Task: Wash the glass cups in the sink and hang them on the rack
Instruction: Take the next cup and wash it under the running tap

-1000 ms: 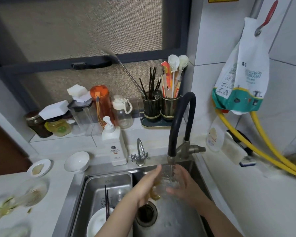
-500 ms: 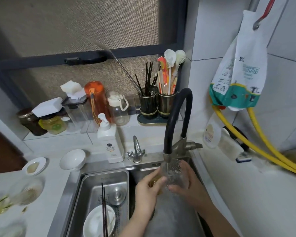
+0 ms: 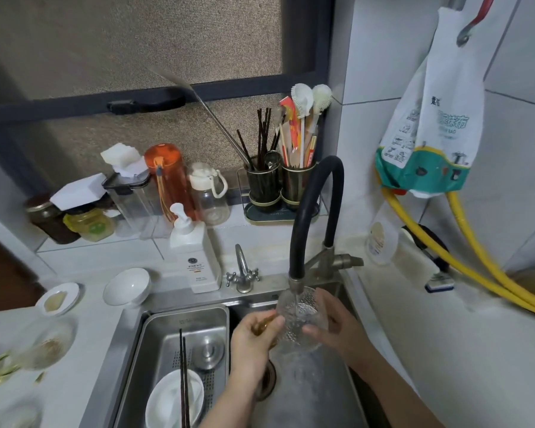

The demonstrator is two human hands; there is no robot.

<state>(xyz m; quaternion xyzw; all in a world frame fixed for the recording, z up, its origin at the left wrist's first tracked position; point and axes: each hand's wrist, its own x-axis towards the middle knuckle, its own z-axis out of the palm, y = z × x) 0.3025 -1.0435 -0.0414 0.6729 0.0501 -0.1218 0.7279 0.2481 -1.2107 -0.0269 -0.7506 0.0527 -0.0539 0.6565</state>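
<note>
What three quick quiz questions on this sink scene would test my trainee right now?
1. True or false: the glass cup is already hanging on a rack.
2. Which hand grips the cup's side: A) left hand B) right hand?
3. Fill in: the dark chopsticks lie across a white ____ in the steel basin insert.

Key:
1. False; it is held under the black faucet, with water running into it.
2. B; the left hand pinches something amber at the cup's edge, too blurred to name.
3. Plate.
</note>
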